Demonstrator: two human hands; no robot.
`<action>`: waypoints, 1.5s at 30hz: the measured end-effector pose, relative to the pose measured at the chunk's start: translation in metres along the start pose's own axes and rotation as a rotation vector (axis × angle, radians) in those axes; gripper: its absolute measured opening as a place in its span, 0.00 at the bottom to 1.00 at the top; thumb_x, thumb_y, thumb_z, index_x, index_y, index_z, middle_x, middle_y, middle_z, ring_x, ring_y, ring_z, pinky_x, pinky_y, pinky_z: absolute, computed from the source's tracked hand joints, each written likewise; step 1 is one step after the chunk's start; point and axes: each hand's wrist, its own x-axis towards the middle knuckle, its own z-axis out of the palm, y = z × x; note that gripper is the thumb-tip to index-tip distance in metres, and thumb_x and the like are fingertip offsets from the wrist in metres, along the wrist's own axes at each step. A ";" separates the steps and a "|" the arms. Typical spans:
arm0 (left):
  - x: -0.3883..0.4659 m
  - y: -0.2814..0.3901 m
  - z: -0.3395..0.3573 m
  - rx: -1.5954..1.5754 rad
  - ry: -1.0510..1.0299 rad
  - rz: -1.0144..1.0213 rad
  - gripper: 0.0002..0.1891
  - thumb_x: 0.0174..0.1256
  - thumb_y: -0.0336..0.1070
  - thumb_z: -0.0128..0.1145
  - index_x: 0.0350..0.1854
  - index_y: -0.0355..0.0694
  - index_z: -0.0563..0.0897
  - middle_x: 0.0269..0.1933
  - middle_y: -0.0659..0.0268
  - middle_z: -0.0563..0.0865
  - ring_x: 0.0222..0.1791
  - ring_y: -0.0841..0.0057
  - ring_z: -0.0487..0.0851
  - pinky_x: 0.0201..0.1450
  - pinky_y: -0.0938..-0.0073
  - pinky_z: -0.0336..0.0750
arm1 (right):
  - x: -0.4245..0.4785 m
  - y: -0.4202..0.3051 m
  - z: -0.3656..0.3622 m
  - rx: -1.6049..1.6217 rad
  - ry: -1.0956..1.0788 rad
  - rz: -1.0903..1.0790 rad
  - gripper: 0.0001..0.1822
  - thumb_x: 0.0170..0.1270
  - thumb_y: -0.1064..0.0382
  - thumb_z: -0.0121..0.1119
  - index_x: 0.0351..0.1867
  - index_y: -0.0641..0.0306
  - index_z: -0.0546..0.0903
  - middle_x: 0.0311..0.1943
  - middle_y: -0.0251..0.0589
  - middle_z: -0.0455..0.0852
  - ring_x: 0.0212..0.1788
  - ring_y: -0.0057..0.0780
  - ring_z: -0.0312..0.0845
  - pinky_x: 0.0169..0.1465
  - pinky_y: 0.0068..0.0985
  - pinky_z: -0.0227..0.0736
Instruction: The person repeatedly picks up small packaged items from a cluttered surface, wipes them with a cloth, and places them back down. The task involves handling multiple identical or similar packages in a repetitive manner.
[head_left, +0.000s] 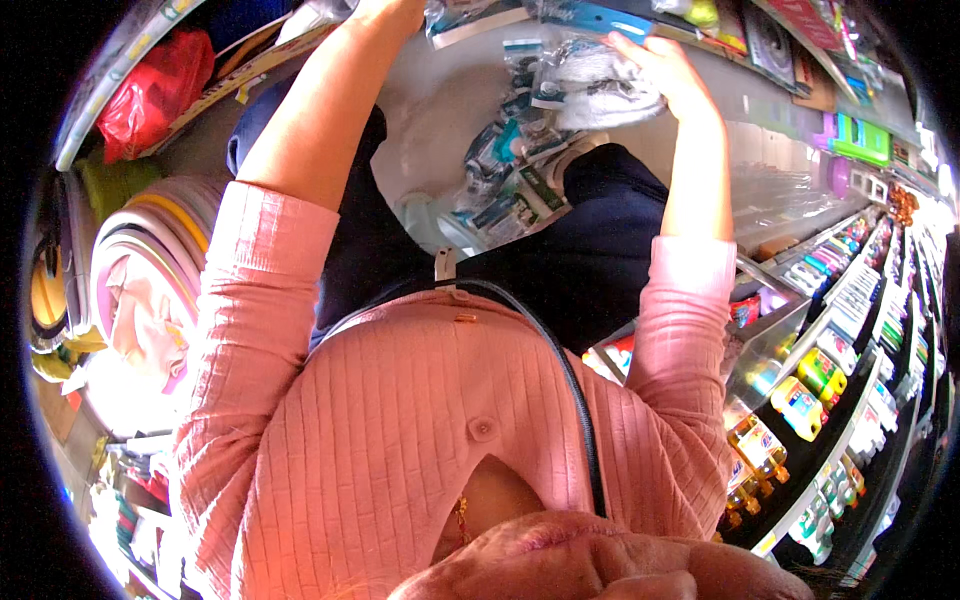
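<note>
My left hand (390, 10) reaches to the top edge of the picture, where its fingers are cut off. A clear plastic package (476, 19) lies just right of it. My right hand (664, 71) is at the upper right, with a fingertip against the edge of a blue package (600, 16). Whether it grips that package is not plain. Just below and left of this hand is a clear bag of white and grey fabric items (607, 86). Several plastic-wrapped packages (510, 161) with teal and grey contents lie in a pile between my knees, on a pale surface (431, 127).
Shelving with goods runs along the top; a red plastic bag (157, 90) sits at its left end. Stacked round basins (146, 285) stand at my left. On the right, long shelves hold yellow bottles (799, 409) and amber bottles (757, 446). A black cord (574, 375) crosses my shirt.
</note>
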 end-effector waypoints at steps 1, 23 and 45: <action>-0.001 -0.004 0.002 -0.034 0.014 -0.027 0.19 0.64 0.47 0.55 0.50 0.37 0.76 0.47 0.60 0.80 0.51 0.70 0.72 0.55 0.67 0.64 | -0.009 -0.004 -0.011 -0.038 0.086 0.028 0.19 0.58 0.48 0.63 0.40 0.63 0.84 0.34 0.28 0.83 0.36 0.14 0.74 0.41 0.17 0.67; 0.003 -0.066 -0.005 -0.155 -0.574 -0.262 0.13 0.69 0.44 0.48 0.38 0.39 0.79 0.29 0.74 0.78 0.26 0.85 0.73 0.27 0.83 0.67 | -0.020 -0.044 0.061 0.309 0.309 -0.319 0.13 0.58 0.58 0.64 0.38 0.67 0.85 0.32 0.30 0.85 0.34 0.15 0.76 0.40 0.15 0.69; -0.041 -0.012 0.021 -0.198 -0.610 -0.201 0.14 0.68 0.37 0.52 0.48 0.32 0.78 0.45 0.63 0.83 0.47 0.79 0.79 0.52 0.79 0.73 | -0.029 -0.014 -0.019 1.139 0.339 -0.654 0.24 0.70 0.44 0.41 0.44 0.64 0.77 0.36 0.40 0.82 0.32 0.28 0.78 0.34 0.26 0.75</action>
